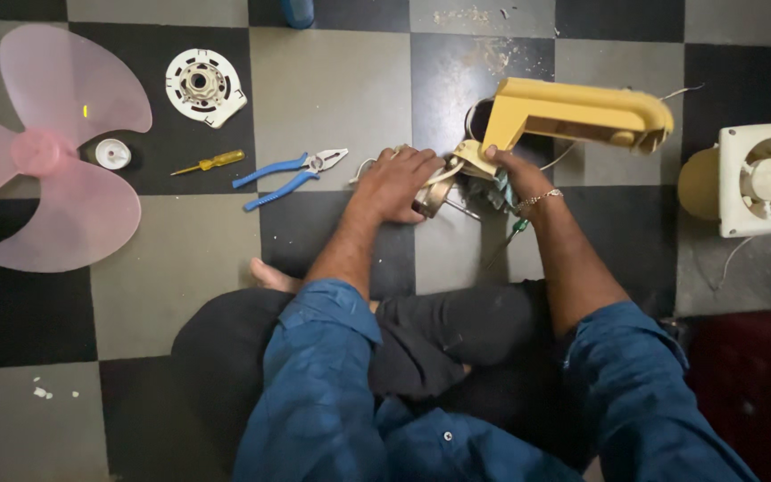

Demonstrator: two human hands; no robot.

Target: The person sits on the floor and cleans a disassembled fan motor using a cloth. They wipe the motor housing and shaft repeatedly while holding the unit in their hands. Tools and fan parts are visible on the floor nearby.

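Note:
A yellow fan body (pixel 573 112) lies on the checkered floor, its neck toward me. My left hand (pixel 396 183) rests over the metal motor part (pixel 433 195) at the end of that neck and grips it. My right hand (pixel 515 174) holds the neck joint of the yellow fan body from the right; a bracelet sits on that wrist. A green-handled screwdriver (pixel 515 230) lies under my right wrist, mostly hidden. White wires trail out from the motor.
Blue-handled pliers (pixel 289 171) and a small yellow screwdriver (pixel 210 162) lie left of my hands. Further left are a pink fan blade (pixel 55 152), a white round cap (pixel 112 153) and a white motor cover (pixel 203 86). A cream exhaust fan (pixel 756 178) stands at right.

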